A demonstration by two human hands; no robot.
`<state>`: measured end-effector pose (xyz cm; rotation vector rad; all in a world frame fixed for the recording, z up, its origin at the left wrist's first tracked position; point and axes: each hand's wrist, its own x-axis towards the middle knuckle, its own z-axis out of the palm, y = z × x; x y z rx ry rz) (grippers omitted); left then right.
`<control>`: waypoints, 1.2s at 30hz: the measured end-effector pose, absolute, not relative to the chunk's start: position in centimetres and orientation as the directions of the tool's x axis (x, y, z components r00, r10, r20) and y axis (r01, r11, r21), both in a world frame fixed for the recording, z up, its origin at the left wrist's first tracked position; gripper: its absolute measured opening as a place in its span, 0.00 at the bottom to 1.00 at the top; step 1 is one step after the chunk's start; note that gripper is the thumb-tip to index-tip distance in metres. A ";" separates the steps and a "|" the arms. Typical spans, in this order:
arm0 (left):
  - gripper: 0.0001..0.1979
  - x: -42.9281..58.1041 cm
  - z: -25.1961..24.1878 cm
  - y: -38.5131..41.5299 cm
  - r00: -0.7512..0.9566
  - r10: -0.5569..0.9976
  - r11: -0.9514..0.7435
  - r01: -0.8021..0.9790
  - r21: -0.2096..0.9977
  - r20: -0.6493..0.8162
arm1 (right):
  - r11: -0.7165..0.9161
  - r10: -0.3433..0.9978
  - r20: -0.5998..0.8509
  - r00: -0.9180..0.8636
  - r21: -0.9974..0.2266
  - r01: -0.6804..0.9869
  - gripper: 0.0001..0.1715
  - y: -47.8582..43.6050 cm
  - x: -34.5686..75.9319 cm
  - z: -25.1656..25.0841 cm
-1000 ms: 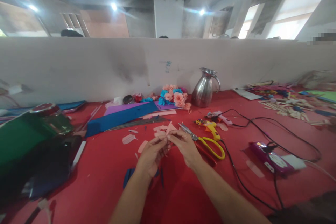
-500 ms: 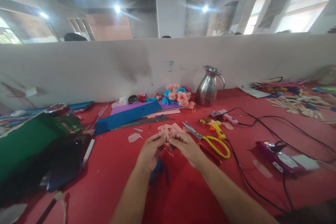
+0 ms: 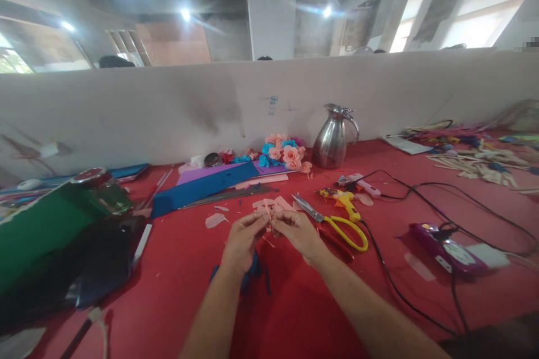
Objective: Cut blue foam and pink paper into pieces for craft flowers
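Between my fingertips is a small strip of pink paper (image 3: 268, 211). My left hand (image 3: 244, 238) pinches it from the left and my right hand (image 3: 298, 233) from the right, the two hands almost touching. Cut pink paper pieces (image 3: 283, 202) lie on the red table just beyond them. A striped pink petal (image 3: 215, 220) rests left of my left hand. Dark blue scraps (image 3: 254, 272) sit under my left wrist. Close to my right hand lie scissors (image 3: 343, 230) with yellow handles, their blades pointing away from me.
Glue guns, one yellow (image 3: 347, 204) and one pink (image 3: 367, 186), trail black cables to a purple power strip (image 3: 446, 249). Behind stand a steel jug (image 3: 330, 140) and pink and blue paper flowers (image 3: 291, 155). Blue paper (image 3: 202, 188) and a glass jar (image 3: 103, 190) are to the left.
Both hands keep their pinch on the pink paper strip and have barely moved. The whole view has shifted very slightly.
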<state>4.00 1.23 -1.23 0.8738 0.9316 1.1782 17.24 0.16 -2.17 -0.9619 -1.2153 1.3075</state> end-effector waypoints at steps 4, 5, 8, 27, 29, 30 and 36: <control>0.10 4.3 -1.2 1.2 0.096 0.992 0.107 -0.327 0.939 -0.080 | 0.076 0.988 0.098 -0.119 -0.982 -0.175 0.11 0.0 17.2 -1.8; 0.10 4.4 -1.3 1.2 0.081 0.994 0.099 -0.325 0.941 -0.076 | 0.074 0.988 0.097 -0.118 -0.980 -0.187 0.10 0.0 17.2 -1.8; 0.10 4.6 -1.5 1.2 0.034 0.997 0.080 -0.336 0.939 -0.073 | 0.062 0.988 0.093 -0.124 -0.970 -0.234 0.08 -0.1 17.1 -1.7; 0.09 4.0 -1.6 1.3 0.095 0.995 0.003 -0.266 0.964 0.024 | 0.129 0.987 0.138 -0.078 -0.985 -0.111 0.08 -0.1 17.1 -2.0; 0.10 3.8 -1.6 1.3 0.097 0.995 -0.002 -0.264 0.965 0.029 | 0.075 0.991 0.095 -0.097 -0.979 -0.187 0.06 -0.1 17.0 -2.1; 0.10 3.8 -1.6 1.3 0.096 0.995 -0.003 -0.263 0.965 0.029 | 0.049 0.991 0.076 -0.111 -0.973 -0.223 0.07 -0.1 17.0 -2.2; 0.09 3.7 -1.4 1.4 0.099 0.992 -0.049 -0.232 0.972 0.074 | 0.016 0.987 0.055 -0.148 -0.966 -0.258 0.07 -0.1 17.2 -2.1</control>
